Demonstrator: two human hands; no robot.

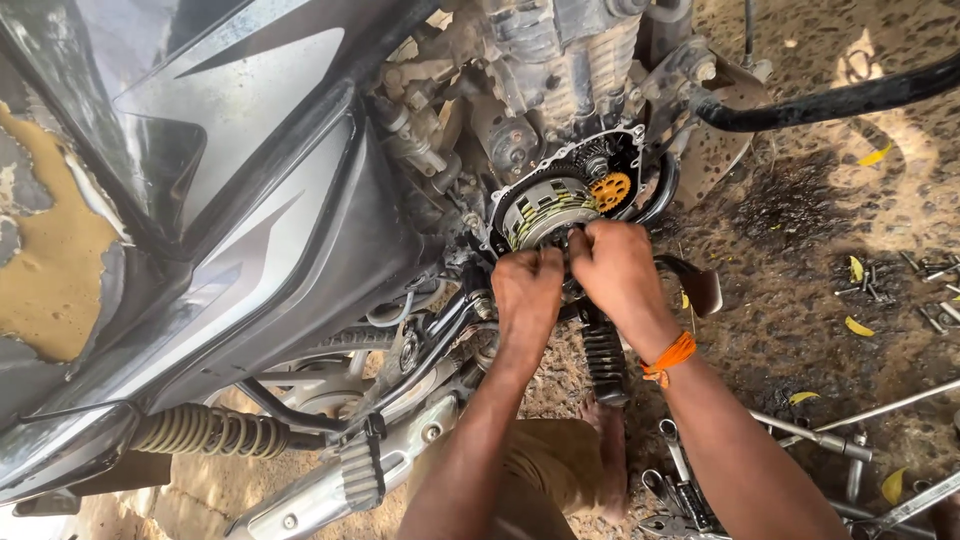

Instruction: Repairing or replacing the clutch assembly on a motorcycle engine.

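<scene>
Both bare forearms are being extended forward and upward, converging at the wrists. The left hand is being held curled into a fist, knuckles up. The right hand is being pressed just beside it, its fingers bent downward in a closed grip.

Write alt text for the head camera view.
Seen from above, both hands, left hand and right hand, work at the clutch pack in a motorcycle's opened engine case, beside an orange gear. Wrenches and bolts lie on the oily dirt ground.
</scene>
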